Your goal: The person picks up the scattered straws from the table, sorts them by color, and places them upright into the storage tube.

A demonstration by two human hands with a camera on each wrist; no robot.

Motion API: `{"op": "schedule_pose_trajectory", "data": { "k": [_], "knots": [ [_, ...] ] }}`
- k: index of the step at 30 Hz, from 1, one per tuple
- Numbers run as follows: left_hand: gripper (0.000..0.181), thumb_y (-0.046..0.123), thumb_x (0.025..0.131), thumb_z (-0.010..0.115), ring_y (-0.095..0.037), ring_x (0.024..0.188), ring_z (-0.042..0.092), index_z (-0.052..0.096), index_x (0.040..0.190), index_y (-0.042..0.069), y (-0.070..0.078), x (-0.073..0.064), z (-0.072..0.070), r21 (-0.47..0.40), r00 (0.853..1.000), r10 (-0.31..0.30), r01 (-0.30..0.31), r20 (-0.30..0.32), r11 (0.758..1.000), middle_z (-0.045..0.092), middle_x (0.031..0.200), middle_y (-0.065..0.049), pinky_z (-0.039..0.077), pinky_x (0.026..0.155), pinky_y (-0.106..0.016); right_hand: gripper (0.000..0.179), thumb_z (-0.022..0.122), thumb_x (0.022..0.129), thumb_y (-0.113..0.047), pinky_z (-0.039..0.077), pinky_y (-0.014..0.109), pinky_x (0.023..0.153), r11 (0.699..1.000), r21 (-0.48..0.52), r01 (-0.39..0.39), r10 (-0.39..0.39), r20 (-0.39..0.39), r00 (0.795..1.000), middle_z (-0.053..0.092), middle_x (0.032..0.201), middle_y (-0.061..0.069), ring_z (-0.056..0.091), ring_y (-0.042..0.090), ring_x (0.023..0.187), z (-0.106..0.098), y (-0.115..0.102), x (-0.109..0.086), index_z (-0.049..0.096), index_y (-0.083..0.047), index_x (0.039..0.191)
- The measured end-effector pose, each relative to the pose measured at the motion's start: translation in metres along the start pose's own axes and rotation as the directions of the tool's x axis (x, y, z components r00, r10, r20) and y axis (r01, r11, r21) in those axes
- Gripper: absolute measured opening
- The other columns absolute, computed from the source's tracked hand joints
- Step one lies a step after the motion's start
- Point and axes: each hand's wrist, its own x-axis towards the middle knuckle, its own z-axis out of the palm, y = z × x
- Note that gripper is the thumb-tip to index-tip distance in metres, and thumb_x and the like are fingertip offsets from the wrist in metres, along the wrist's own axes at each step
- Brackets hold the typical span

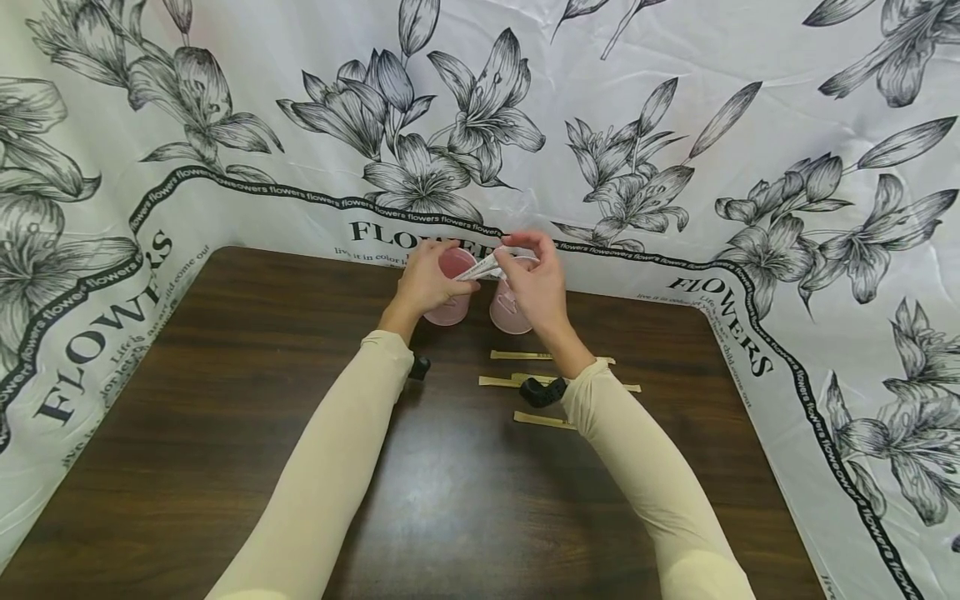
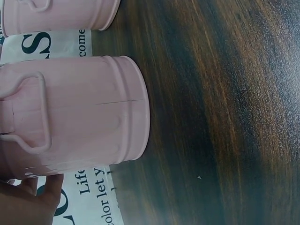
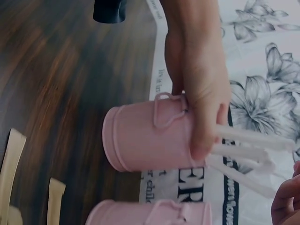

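Observation:
Two small pink pails stand side by side at the table's back edge. My left hand (image 1: 433, 279) grips the rim of the left pail (image 1: 448, 312), thumb in front and fingers round the far side. Its wire handle shows in the left wrist view on the pail's pink wall (image 2: 79, 112). Several slim white stick packets (image 3: 248, 152) poke out over that pail's mouth. My right hand (image 1: 538, 283) pinches the outer ends of these printed packets (image 1: 480, 267) between thumb and fingers. Behind that hand, partly covered, is the right pail (image 1: 510, 315).
Several yellow-brown stick packets (image 1: 520, 356) lie on the dark wooden table (image 1: 450, 500) below my right wrist, partly hidden by the forearm. A white flower-printed cloth (image 1: 300, 150) hangs right behind the pails and along both sides. Each wrist wears a black camera (image 1: 542, 392).

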Motion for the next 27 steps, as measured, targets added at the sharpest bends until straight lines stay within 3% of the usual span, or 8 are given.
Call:
{"op": "schedule_pose_trajectory", "data": {
  "k": [4, 10, 13, 15, 18, 21, 24, 27],
  "knots": [
    [0.092, 0.049, 0.072, 0.089, -0.033, 0.143, 0.039, 0.05, 0.151, 0.022, 0.001, 0.002, 0.002, 0.005, 1.0, 0.003, -0.003, 0.016, 1.0, 0.039, 0.156, -0.011, 0.043, 0.111, -0.059, 0.037, 0.074, 0.093, -0.014, 0.049, 0.016, 0.058, 0.999, -0.031, 0.008, -0.009, -0.022, 1.0, 0.067, 0.121, 0.015, 0.064, 0.008, 0.065, -0.019, -0.002, -0.007, 0.057, -0.002, 0.124],
    [0.095, 0.051, 0.073, 0.088, -0.035, 0.145, 0.037, 0.047, 0.153, 0.021, 0.002, 0.001, -0.003, 0.053, 0.999, 0.016, -0.018, 0.047, 0.998, 0.037, 0.158, -0.013, 0.041, 0.113, -0.06, 0.035, 0.075, 0.094, -0.017, 0.04, 0.017, 0.049, 0.986, -0.165, 0.009, -0.006, 0.014, 1.0, 0.068, 0.116, 0.016, 0.045, 0.001, 0.051, -0.052, 0.006, -0.031, 0.06, -0.001, 0.121],
    [0.095, 0.052, 0.073, 0.087, -0.036, 0.147, 0.035, 0.046, 0.153, 0.021, 0.002, -0.002, -0.006, 0.07, 0.998, 0.016, -0.02, 0.062, 0.997, 0.033, 0.159, -0.014, 0.041, 0.111, -0.063, 0.029, 0.075, 0.093, -0.019, 0.038, 0.019, 0.048, 0.952, -0.305, -0.028, 0.059, 0.094, 0.994, 0.069, 0.108, 0.014, 0.045, 0.004, 0.053, -0.069, 0.012, -0.047, 0.064, -0.005, 0.116],
    [0.095, 0.052, 0.073, 0.087, -0.037, 0.148, 0.033, 0.046, 0.153, 0.022, 0.002, -0.004, -0.008, 0.081, 0.998, 0.007, -0.012, 0.064, 0.997, 0.031, 0.161, -0.013, 0.04, 0.11, -0.065, 0.024, 0.076, 0.093, -0.021, 0.04, 0.022, 0.052, 0.908, -0.418, -0.041, 0.13, 0.186, 0.974, 0.07, 0.104, 0.01, 0.048, 0.008, 0.058, -0.08, 0.018, -0.056, 0.067, -0.009, 0.112],
    [0.093, 0.052, 0.073, 0.087, -0.037, 0.148, 0.03, 0.047, 0.152, 0.023, 0.003, -0.006, -0.011, 0.097, 0.999, -0.008, 0.003, 0.049, 0.995, 0.028, 0.16, -0.011, 0.039, 0.108, -0.069, 0.021, 0.075, 0.093, -0.023, 0.045, 0.025, 0.06, 0.831, -0.555, -0.026, 0.265, 0.356, 0.896, 0.07, 0.097, 0.007, 0.056, 0.013, 0.069, -0.096, 0.029, -0.066, 0.069, -0.01, 0.108],
    [0.092, 0.053, 0.073, 0.086, -0.037, 0.147, 0.029, 0.047, 0.152, 0.024, 0.005, -0.006, -0.011, 0.111, 0.999, -0.01, 0.007, 0.032, 0.994, 0.028, 0.159, -0.011, 0.039, 0.107, -0.07, 0.021, 0.075, 0.093, -0.021, 0.048, 0.026, 0.067, 0.784, -0.621, 0.005, 0.386, 0.493, 0.78, 0.07, 0.093, 0.004, 0.06, 0.014, 0.077, -0.11, 0.042, -0.075, 0.07, -0.006, 0.107],
    [0.094, 0.056, 0.074, 0.085, -0.036, 0.145, 0.03, 0.046, 0.153, 0.026, 0.008, -0.005, -0.009, 0.145, 1.0, -0.009, 0.005, 0.03, 0.989, 0.03, 0.158, -0.011, 0.041, 0.106, -0.069, 0.024, 0.076, 0.092, -0.022, 0.049, 0.025, 0.069, 0.751, -0.66, 0.016, 0.476, 0.558, 0.679, 0.068, 0.09, 0.002, 0.06, 0.011, 0.078, -0.121, 0.054, -0.085, 0.069, -0.004, 0.107],
    [0.097, 0.061, 0.073, 0.085, -0.036, 0.143, 0.034, 0.045, 0.154, 0.025, 0.011, -0.004, -0.006, 0.193, 1.0, -0.001, -0.004, 0.03, 0.981, 0.034, 0.157, -0.012, 0.043, 0.106, -0.066, 0.028, 0.079, 0.089, -0.024, 0.048, 0.025, 0.07, 0.728, -0.685, 0.009, 0.535, 0.576, 0.618, 0.065, 0.088, 0.001, 0.058, 0.01, 0.078, -0.127, 0.064, -0.093, 0.068, -0.005, 0.105]
  ]
}}
